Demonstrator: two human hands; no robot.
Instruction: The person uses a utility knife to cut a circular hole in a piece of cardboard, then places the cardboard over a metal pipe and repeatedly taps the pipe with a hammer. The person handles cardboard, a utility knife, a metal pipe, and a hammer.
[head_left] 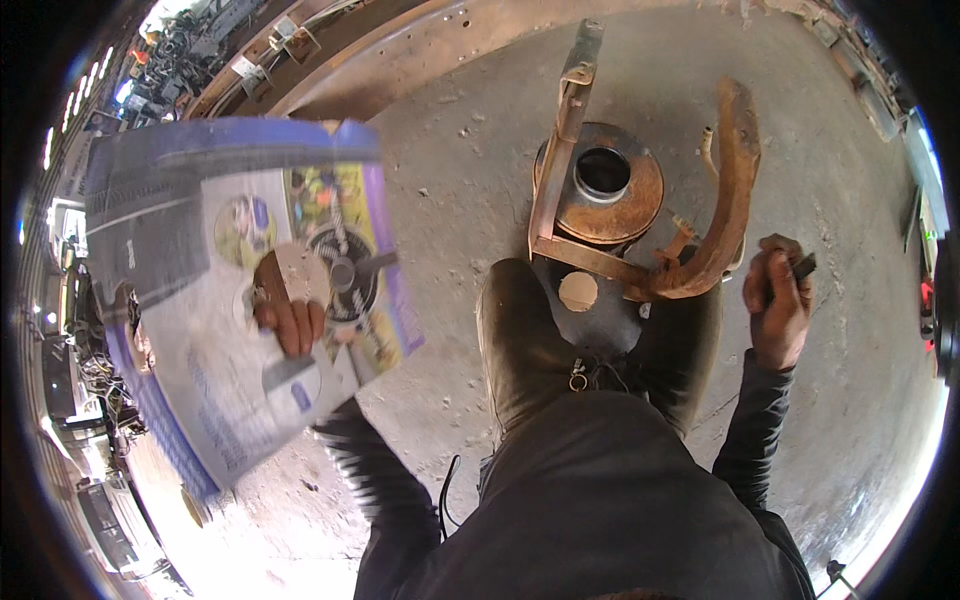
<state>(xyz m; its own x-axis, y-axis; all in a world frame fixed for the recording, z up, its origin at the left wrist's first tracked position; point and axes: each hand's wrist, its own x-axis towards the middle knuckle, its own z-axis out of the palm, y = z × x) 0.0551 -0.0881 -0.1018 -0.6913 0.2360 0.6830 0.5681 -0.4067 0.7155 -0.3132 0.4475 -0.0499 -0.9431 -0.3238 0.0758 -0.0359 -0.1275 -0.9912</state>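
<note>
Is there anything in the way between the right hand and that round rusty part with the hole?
Yes, seen from above: the curved rusty piece stands between the right hand and the round rusty part, just left of the hand.

Grey concrete floor (440,220): carries basically everything on my feed. Rough and stained, washed out by glare at lower left.
Pale crumbs (465,132): little bits scattered over the concrete.
Round rusty-brown metal drum (640,195): sits over the floor, open dark metal collar (602,172) on top. The underside's too dark for me to see the contact.
Rusty angled metal frame (548,205): upright bar on the drum's left, crossbar on its near side. Can't make out its footing from here.
Thick curved rusty-brown piece (738,150): right of the drum, meeting the crossbar's end. Touching concrete? No clue.
Long rust-brown metal beam (400,60): seems to rest along the floor's far side.
</note>
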